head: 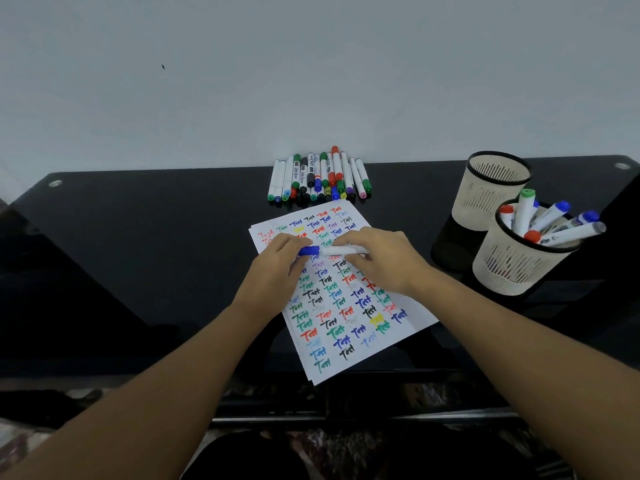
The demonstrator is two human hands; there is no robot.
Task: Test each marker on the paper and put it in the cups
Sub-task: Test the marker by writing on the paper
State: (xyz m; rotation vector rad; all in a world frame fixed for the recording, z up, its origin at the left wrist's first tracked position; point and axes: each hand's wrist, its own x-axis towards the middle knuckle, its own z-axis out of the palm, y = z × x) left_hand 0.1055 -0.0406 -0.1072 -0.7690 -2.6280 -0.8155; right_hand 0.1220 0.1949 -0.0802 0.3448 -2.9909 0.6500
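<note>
The left hand pinched the blue cap; the right hand gripped the marker. Pulling straight apart above the paper would avoid stray marks.

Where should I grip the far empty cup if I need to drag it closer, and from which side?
Pinch the black rim of the far cup on its left side, coming from above. It stands upright and open with nothing visible inside, while the near cup, with markers fanning out of it, crowds its right front, so the left is the freer approach.
</note>
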